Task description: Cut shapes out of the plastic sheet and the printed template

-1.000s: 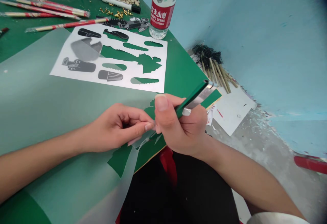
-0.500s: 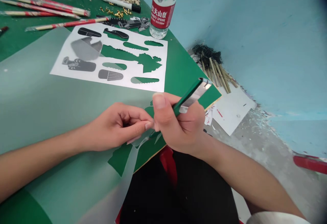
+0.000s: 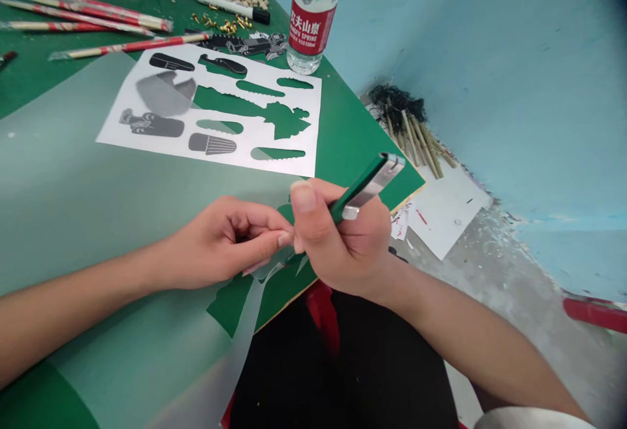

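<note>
My right hand (image 3: 337, 239) is closed round a cutter knife (image 3: 368, 184) with a green and silver body. The knife stands tilted, its lower end pointing down near the table's front edge; the blade tip is mostly hidden behind my hand. My left hand (image 3: 235, 243) is closed in a pinch at the edge of a frosted translucent sheet (image 3: 147, 210), with its fingertips against my right hand. Between the hands and the table edge, the sheet has openings where the green tabletop shows through. A narrow strip of the sheet (image 3: 249, 315) hangs below.
White paper (image 3: 255, 135) with black printed shapes and cut-outs lies partly under the sheet. Behind it are wrapped sticks (image 3: 117, 19), a marker (image 3: 228, 3), brass fasteners (image 3: 228, 25) and a water bottle (image 3: 316, 17). Bamboo sticks (image 3: 416, 142) lie on the floor at right.
My right hand and the knife have shifted very slightly down and to the left. My left hand looks almost unmoved.
</note>
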`<state>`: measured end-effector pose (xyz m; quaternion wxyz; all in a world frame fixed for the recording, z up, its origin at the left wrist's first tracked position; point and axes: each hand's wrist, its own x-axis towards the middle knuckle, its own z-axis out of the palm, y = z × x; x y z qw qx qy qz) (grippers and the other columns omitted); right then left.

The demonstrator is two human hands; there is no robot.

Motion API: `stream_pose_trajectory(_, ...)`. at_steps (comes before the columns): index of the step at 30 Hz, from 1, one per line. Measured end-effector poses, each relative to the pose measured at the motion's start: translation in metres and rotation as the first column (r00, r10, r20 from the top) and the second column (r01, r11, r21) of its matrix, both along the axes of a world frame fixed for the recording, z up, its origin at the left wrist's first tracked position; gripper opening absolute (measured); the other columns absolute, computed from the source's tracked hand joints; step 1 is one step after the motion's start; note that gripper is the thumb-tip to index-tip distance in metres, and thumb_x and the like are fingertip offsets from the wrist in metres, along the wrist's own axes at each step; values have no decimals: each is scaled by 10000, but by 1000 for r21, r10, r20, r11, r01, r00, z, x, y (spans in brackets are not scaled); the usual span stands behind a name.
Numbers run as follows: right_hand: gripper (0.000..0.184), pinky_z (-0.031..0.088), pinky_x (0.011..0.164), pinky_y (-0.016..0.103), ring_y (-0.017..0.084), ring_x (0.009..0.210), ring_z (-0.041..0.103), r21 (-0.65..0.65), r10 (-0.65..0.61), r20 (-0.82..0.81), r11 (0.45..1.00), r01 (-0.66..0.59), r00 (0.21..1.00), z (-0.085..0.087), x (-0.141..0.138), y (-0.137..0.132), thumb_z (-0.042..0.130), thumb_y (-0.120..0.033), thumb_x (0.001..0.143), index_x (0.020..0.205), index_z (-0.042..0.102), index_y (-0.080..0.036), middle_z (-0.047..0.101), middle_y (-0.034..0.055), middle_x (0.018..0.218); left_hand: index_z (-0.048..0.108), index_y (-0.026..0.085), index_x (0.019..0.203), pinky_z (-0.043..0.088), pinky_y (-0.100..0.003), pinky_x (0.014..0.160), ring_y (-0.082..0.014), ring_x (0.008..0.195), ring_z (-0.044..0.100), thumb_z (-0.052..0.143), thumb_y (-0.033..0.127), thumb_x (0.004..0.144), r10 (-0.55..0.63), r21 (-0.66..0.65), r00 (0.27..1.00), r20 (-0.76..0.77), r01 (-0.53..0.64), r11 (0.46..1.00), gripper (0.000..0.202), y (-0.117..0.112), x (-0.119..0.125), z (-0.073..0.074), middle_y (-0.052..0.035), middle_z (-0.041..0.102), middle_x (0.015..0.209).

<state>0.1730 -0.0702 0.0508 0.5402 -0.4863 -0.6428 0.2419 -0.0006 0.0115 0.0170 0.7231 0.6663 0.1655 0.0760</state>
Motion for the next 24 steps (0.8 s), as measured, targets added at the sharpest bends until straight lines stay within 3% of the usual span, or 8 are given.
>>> stream_pose_trajectory(24,543,326,451,222,46,454,439,-1,-63,24,998,63,998,0,-3,-1,495,-279,1108,589,355,-208,413,-67,513,782,223,988,303,-131,431,-51,469,334,673,247,1007,31,-29,999,21,-31,999,113,-1,0,-4,86,459,541)
